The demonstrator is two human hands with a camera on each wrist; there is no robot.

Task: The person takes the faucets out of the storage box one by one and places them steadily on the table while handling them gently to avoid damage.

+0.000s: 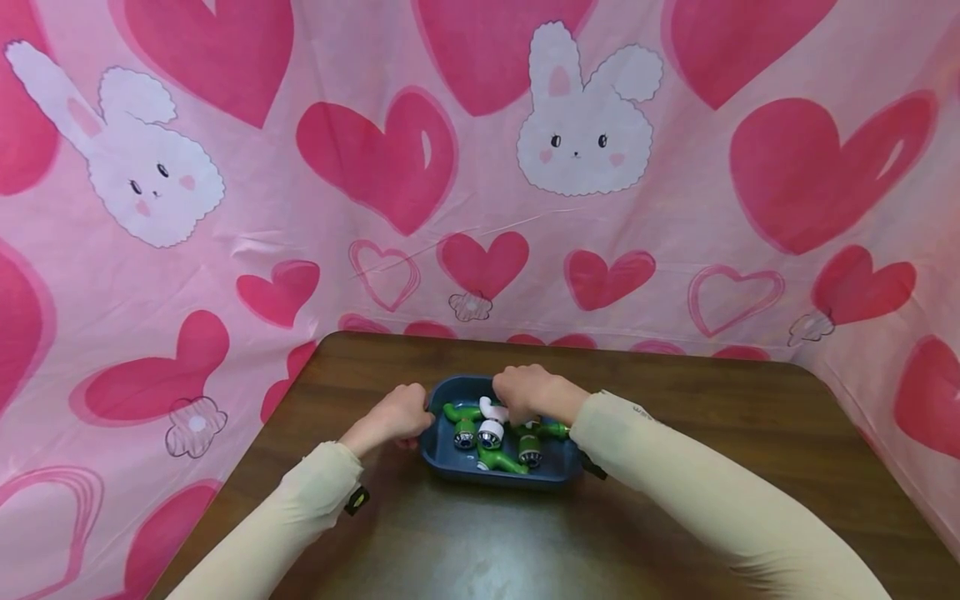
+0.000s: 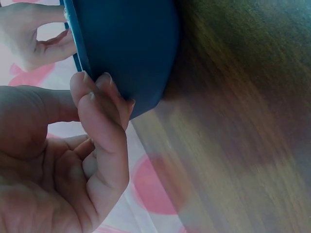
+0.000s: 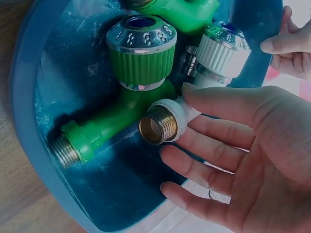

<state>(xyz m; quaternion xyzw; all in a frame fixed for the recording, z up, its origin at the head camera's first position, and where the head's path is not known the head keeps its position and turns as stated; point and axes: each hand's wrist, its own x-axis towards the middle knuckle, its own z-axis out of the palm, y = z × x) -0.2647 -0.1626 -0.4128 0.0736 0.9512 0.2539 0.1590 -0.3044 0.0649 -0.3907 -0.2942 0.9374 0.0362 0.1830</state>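
Note:
A blue plastic tray on the table holds several plastic taps. My left hand pinches its left rim, thumb and fingertips on either side of the wall in the left wrist view. Reaching over the far edge, my right hand pinches a white tap between thumb and index finger near its brass threaded end. Its other fingers are spread below. Beside the white tap lies a green tap with a silver-topped knob. Another green tap lies at the tray's front. The right hand partly hides the taps behind it.
The tray stands on a brown wooden table, towards its far side. Behind and beside the table hangs a pink cloth printed with hearts and rabbits. The tray's walls surround the taps.

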